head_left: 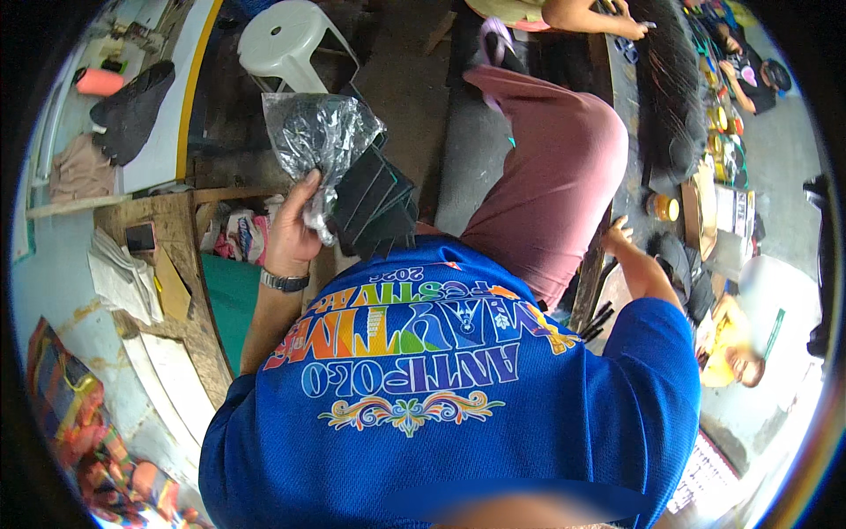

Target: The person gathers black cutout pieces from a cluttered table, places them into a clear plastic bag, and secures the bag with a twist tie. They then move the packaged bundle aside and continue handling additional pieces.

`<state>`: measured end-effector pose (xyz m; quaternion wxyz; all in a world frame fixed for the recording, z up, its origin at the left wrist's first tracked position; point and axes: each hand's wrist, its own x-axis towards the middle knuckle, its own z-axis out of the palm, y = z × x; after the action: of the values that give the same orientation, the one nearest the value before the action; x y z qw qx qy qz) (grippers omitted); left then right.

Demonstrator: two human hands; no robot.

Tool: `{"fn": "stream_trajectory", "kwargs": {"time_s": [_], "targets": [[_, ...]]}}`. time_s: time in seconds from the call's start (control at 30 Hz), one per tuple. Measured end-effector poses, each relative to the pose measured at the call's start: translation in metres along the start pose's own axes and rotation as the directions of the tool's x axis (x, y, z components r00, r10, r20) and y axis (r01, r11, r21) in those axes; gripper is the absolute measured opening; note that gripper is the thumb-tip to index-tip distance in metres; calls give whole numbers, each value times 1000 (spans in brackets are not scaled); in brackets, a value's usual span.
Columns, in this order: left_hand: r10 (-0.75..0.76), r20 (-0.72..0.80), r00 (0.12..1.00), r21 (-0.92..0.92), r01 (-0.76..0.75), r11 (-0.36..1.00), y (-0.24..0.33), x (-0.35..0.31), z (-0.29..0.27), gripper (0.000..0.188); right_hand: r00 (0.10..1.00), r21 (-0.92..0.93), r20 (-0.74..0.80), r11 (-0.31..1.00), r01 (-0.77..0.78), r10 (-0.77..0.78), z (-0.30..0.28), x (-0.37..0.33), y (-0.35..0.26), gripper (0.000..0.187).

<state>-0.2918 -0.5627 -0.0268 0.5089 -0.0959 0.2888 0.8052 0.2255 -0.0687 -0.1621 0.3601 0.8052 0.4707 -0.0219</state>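
On the left, my left hand [295, 225], with a watch on its wrist, is closed around a crumpled clear plastic bag [313, 132], thumb pressed on the plastic. Right beside the bag, in front of my blue shirt, several flat black pieces [377, 196] with thin green edges lie overlapped like a fan. Whether my fingers also hold these pieces is hidden. My right hand [617, 236] rests on the edge of the dark workbench [624, 181] to my right, its fingers apart and holding nothing.
A white plastic stool [286, 44] stands ahead on the left. Next to my left arm is a wooden table [172, 229] with a phone [140, 236] and cloth. On the right are a jar [663, 207] and other people; another person's hands [621, 19] work at the far end.
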Motion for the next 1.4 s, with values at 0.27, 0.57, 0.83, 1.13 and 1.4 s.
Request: {"fn": "stream_trajectory", "kwargs": {"time_s": [0.27,0.57,0.83,1.13,1.4], "targets": [[11,70,997,19,-12,1000,-16,1,41,28,984,151,-82,974,167,-156,4,-8,11,103],[68,50,996,40,-70,997,26,52,28,25,984,550,155,820,-162,90,-30,-54,-13,87],[43,70,997,106,-50,993,111,191,40,28,691,-337,701,771,541,-179,-151,-135,-215,37],[-70,187,980,201,32,979,168,313,100,36,-237,273,627,-76,959,-742,-150,-272,-412,62],[-378,328,866,382,244,891,208,405,144,31,-99,41,785,-107,993,-611,-141,-334,-447,41]]}}
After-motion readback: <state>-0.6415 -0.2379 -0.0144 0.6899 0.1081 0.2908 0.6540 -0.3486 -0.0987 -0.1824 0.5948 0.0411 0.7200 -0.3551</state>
